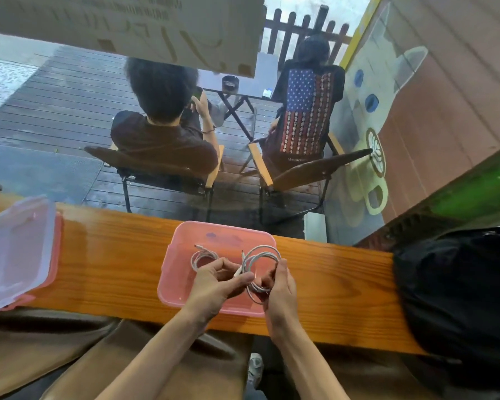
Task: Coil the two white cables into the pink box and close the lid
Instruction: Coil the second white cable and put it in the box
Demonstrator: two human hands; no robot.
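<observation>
Lid (18,249), clear with pink clips, lies at the far left of the wooden surface (329,272), well apart from the open pink box (179,272) in the middle. Over the box, the left hand (217,284) curls its fingers (244,280) round a small coiled white cable (199,256) and pinches a plug end, while the right hand (282,287) grips the larger white cable loop (264,255) just beside it. Both coils hang directly above the box floor, so lowering looks next; the left hand is nearer the lid.
</observation>
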